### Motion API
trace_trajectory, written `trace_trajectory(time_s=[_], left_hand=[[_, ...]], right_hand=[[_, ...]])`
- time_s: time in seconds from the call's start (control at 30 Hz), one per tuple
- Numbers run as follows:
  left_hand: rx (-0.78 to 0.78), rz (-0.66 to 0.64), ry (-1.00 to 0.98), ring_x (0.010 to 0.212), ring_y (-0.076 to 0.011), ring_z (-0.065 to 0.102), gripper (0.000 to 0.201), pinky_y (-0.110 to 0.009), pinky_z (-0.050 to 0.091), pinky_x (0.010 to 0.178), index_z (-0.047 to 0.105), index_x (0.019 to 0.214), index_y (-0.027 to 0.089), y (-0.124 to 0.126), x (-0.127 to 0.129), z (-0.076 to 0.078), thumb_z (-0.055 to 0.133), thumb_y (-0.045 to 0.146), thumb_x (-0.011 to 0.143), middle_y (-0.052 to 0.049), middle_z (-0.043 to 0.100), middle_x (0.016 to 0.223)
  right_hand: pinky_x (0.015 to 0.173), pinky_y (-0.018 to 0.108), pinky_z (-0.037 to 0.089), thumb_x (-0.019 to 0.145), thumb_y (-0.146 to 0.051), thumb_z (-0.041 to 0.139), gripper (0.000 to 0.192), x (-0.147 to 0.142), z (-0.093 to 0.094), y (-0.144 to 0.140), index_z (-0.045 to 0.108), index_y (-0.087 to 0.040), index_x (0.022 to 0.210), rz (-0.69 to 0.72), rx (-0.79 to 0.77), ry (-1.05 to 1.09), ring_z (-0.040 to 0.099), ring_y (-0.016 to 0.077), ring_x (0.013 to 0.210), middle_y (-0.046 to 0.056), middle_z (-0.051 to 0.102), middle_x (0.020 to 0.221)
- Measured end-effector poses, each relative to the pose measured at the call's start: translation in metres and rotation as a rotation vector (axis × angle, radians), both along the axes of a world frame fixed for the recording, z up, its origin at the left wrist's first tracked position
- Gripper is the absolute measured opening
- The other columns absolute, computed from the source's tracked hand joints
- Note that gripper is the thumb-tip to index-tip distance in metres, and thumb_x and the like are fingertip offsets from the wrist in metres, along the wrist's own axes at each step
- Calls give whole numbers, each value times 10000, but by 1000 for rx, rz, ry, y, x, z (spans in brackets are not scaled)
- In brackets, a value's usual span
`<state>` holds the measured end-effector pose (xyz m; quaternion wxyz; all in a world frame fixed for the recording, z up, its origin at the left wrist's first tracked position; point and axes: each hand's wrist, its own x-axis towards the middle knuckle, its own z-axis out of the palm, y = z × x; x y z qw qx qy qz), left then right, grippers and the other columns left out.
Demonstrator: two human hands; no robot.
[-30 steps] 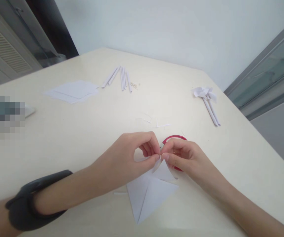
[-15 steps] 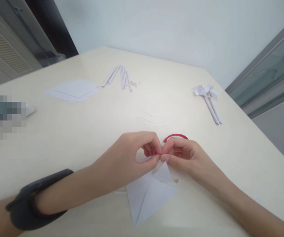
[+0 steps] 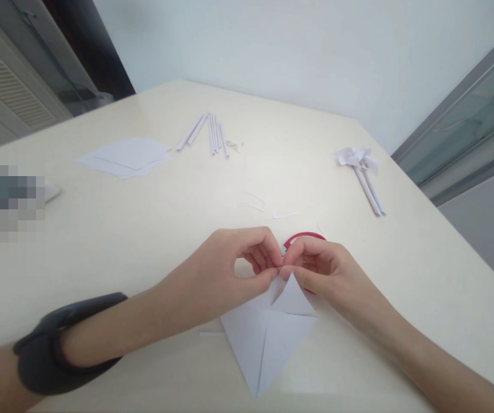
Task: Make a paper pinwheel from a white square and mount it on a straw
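A white paper square (image 3: 264, 338) with slits running in from its corners lies in front of me, one corner toward me. At its far corner, my left hand (image 3: 242, 261) pinches the paper between thumb and fingertips. Right beside it, my right hand (image 3: 322, 267) is closed in a pinch on the same far edge, the two sets of fingertips touching. One cut flap stands up beneath the right fingertips. Behind my right hand lie red-handled scissors (image 3: 307, 235), mostly hidden. A thin paper strip (image 3: 211, 333) pokes out left of the square.
Paper sheets (image 3: 130, 155) are stacked at the far left. Several rolled paper sticks (image 3: 215, 133) lie at the back, near small fasteners (image 3: 232, 146). Paper pinwheels (image 3: 361, 159) on rolled sticks rest at the right. Thin paper scraps (image 3: 279, 215) lie beyond my hands.
The paper square has turned slightly, its near corner shifting right. The cut flap has risen nearer my right fingertips. Both hands keep their pinch in almost the same place.
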<state>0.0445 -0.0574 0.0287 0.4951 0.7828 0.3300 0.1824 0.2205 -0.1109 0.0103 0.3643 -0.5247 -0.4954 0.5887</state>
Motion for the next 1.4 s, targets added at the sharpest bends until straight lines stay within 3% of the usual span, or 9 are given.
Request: trace_trajectory(time_s=[0.27, 0.53, 0.8, 0.97, 1.4], left_hand=[[32, -6, -56, 723, -79, 589, 32, -191, 483, 684, 577, 804, 189, 1, 0, -9, 565, 167, 824, 53, 628, 769], [18, -22, -76, 725, -83, 595, 32, -199, 497, 685, 559, 831, 187, 0, -2, -11, 556, 156, 828, 43, 627, 784], [-1, -4, -63, 726, -94, 596, 26, -203, 494, 681, 573, 803, 176, -1, -2, -4, 564, 159, 820, 30, 622, 766], [-20, 17, -59, 735, -92, 600, 64, -197, 485, 700, 598, 788, 178, 1, -1, 1, 559, 137, 818, 34, 641, 769], [-68, 0, -52, 760, -100, 600, 41, -210, 485, 722, 585, 807, 181, 1, -2, -4, 559, 188, 838, 33, 639, 791]], right_hand=[[503, 241, 272, 787, -237, 652, 135, 1, -5, 0, 560, -180, 707, -6, 32, 5, 395, 82, 564, -30, 478, 698], [527, 239, 290, 793, -251, 661, 173, 1, -2, 0, 559, -163, 685, -14, 110, -29, 409, 83, 585, -29, 485, 686], [511, 232, 278, 813, -275, 645, 206, -2, -1, -4, 525, -172, 680, -38, 101, 59, 411, 82, 610, -12, 496, 783], [454, 227, 220, 845, -291, 597, 159, 2, 5, -3, 545, -184, 740, -42, 46, 71, 337, 63, 531, -17, 498, 769], [564, 239, 370, 837, -245, 591, 144, -4, 3, -7, 534, -193, 715, -82, 181, -224, 500, 108, 680, -2, 558, 831]])
